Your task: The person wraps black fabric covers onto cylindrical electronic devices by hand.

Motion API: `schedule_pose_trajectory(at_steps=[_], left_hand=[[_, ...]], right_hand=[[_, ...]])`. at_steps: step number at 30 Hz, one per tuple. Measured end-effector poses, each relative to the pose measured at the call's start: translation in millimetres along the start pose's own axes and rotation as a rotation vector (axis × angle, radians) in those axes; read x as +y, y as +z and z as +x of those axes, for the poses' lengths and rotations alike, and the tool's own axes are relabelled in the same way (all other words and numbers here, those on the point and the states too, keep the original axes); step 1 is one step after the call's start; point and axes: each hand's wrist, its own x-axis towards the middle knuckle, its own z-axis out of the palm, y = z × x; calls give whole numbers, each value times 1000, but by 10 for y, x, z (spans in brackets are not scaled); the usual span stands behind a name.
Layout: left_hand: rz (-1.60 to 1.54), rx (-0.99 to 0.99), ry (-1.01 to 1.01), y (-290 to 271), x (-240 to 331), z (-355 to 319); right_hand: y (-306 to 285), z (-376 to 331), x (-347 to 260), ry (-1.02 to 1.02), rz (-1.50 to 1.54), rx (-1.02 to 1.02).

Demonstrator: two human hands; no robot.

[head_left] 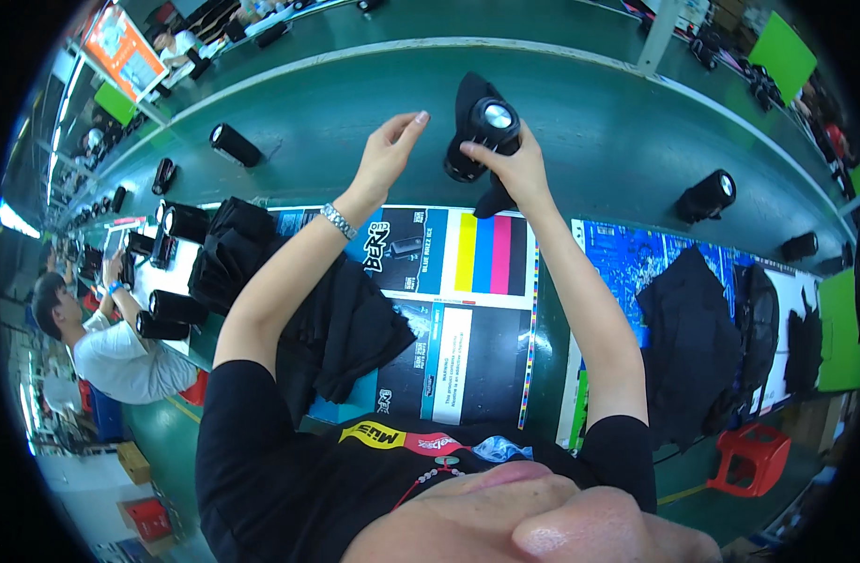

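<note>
Right, the right hand (522, 167) has a firm grasp on a stout black cylinder (486, 136), thumb across its side and fingers wrapped behind, out over the smooth green bench (355, 89). Look at that end face: a round, bright silvery disc, shiny as a coin, ringed in black! Soft dark cloth (471, 91) juts up in a rounded flap behind the cylinder, and more dark fabric hangs below the grip.

Across to the left hand (389, 150), raised just beside it and apart from the cylinder: fingers bent, thumb and forefinger tips close together, nothing visible between them, though whether they meet I can't tell. A metal link band (338, 221) glints at that wrist.

Beneath the arms, flat glossy printed sheets (491, 249) carry crisp stripes of yellow, blue, pink and black. Limp, matte black fabric (350, 328) lies in folds over them on the left, and a broad, ragged-edged dark piece (690, 338) spreads on the right.
</note>
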Motion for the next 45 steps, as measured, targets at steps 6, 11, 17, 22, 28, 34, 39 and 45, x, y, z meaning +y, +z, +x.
schedule_pose_trajectory(at_steps=[6, 11, 17, 22, 28, 34, 39, 45], left_hand=[[98, -45, 292, 48, 236, 262], [210, -202, 98, 107, 63, 463], [77, -436, -300, 108, 237, 639], [395, -301, 268, 210, 374, 534], [437, -356, 699, 295, 665, 294], [393, -335, 598, 288, 582, 215], [353, -253, 620, 202, 622, 78], [-438, -84, 31, 389, 178, 488]], right_hand=[[24, -151, 74, -13, -316, -141], [55, -161, -36, 22, -328, -160], [10, -175, -65, 118, -317, -93], [-79, -122, -20, 112, -319, -146], [-214, 10, 74, 111, -250, -160], [-225, -106, 14, 68, -430, -171], [-721, -91, 98, 39, -517, -319], [-862, 220, 257, 171, -486, 27]])
